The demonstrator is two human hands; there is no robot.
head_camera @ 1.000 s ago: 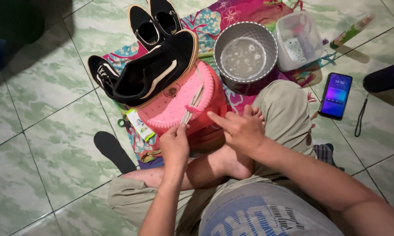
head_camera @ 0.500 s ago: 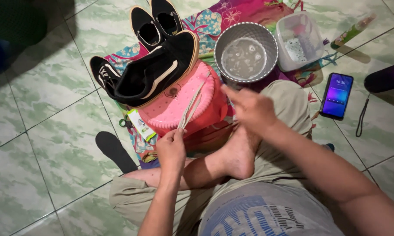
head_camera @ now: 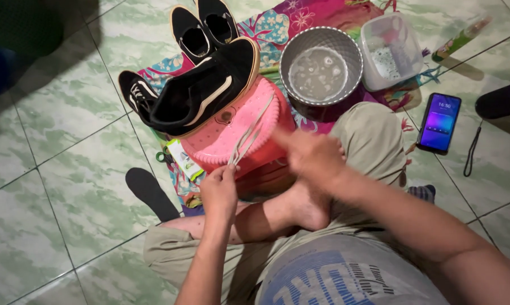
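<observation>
Where I look down, left fingers: my left hand (head_camera: 220,189) has its fingers pinched shut on the near end of the pale shoelace (head_camera: 250,131).
Right fingers: my right hand (head_camera: 310,153) is blurred just right of the lace; I cannot tell if it grips anything.
Lace axis: it runs from the left fingers up and far-right across the pink stool (head_camera: 232,127).
Nearer hand: the left, already on it; the right sits beside its middle.
Around: black shoe (head_camera: 201,90) lies on the stool's far-left edge; grey water basin (head_camera: 321,66) stands far right.
</observation>
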